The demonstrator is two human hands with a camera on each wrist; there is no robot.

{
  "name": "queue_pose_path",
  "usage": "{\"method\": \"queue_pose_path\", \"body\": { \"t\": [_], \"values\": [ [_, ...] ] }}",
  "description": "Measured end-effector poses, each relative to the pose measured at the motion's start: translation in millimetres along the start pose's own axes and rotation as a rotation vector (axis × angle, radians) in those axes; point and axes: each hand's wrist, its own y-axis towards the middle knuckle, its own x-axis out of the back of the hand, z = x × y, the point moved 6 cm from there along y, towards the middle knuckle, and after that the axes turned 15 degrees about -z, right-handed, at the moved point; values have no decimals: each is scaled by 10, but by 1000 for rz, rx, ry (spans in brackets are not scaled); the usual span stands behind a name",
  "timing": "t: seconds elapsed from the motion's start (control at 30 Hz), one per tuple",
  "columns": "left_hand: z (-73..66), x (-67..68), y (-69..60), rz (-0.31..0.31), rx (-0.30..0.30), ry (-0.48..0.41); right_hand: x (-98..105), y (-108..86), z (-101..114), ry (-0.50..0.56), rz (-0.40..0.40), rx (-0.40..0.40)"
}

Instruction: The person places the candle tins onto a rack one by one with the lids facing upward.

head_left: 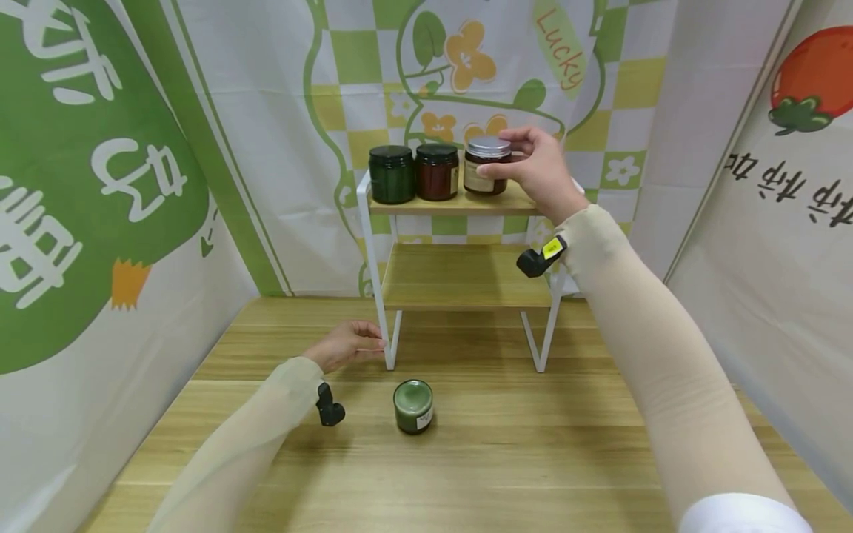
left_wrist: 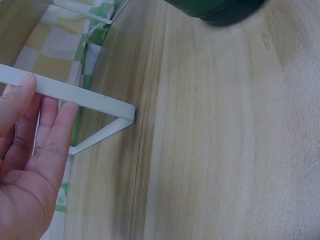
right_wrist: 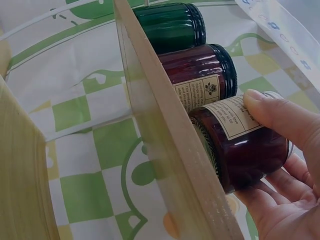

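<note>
In the head view my right hand (head_left: 541,172) grips a brown glass jar with a silver lid (head_left: 489,157) at the right of the upper board (head_left: 460,203) of a two-tier rack. The right wrist view shows my thumb over the label of this jar (right_wrist: 240,145) and fingers round its far side; its base is at the board. Low on the left, my left hand (head_left: 341,346) holds the rack's white leg (head_left: 381,311). In the left wrist view the thumb lies on one face of that leg (left_wrist: 95,100), with fingers on the other side.
A dark green jar (head_left: 392,176) and a dark red jar (head_left: 437,174), both black-lidded, stand left of the held jar. On the wooden table (head_left: 493,459), before the rack, stands a green glass jar (head_left: 413,406). Printed cloth walls (head_left: 266,148) enclose the back and sides.
</note>
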Motion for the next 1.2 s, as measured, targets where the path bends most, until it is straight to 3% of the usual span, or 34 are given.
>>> {"method": "queue_pose_path", "body": {
  "t": [1.2],
  "values": [
    [-20,-24,-3,3,10,-12,-73,0,-95,-9,29,-28]
  ]
}}
